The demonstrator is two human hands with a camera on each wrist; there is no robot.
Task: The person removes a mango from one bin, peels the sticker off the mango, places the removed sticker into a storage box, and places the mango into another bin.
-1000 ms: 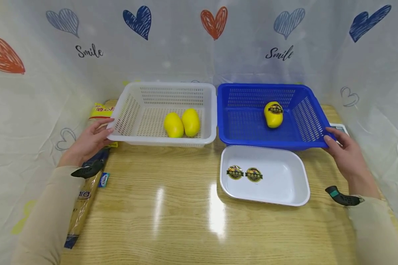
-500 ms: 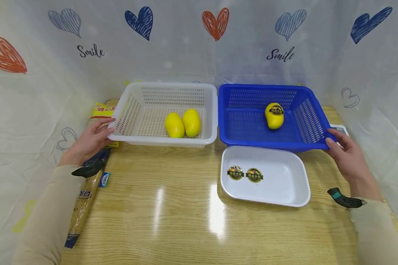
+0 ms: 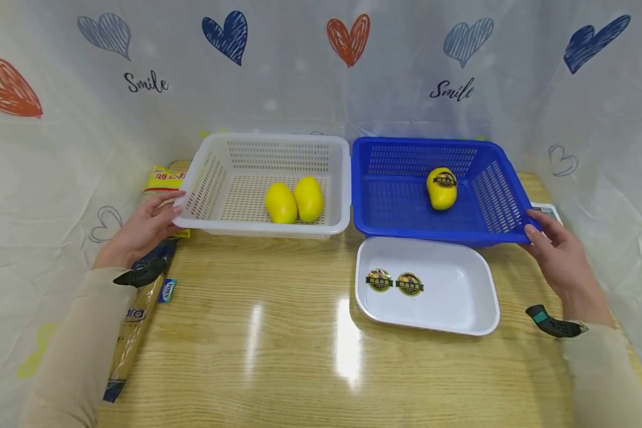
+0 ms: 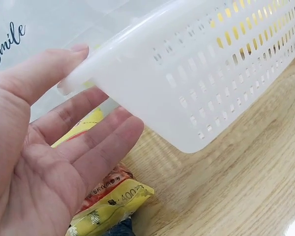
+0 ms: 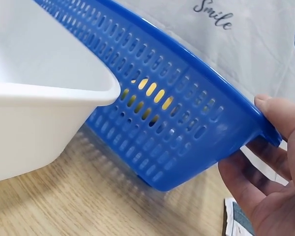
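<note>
At the left, my left hand (image 3: 144,229) holds the front left corner of a white plastic basket (image 3: 267,227). The left wrist view shows the thumb on the rim and the fingers below it. Two yellow mangoes (image 3: 309,199) lie side by side inside that basket. My right hand (image 3: 559,252) grips the front right corner of a blue plastic basket (image 3: 396,229), thumb over the rim and fingers underneath. One yellow mango (image 3: 441,193) with a dark label lies in the blue basket. The two baskets stand side by side, their rims meeting or nearly so.
A white tray (image 3: 455,303) with two round stickers (image 3: 409,284) sits in front of the blue basket. Left on the wooden table (image 3: 246,356) lie a yellow packet (image 4: 113,204), a long pasta bag (image 3: 134,327) and a small blue packet (image 3: 167,291). A heart-print curtain (image 3: 299,89) hangs behind.
The right end of the blue basket has shifted very slightly toward me with my right hand. My left hand and the white basket look unchanged.
</note>
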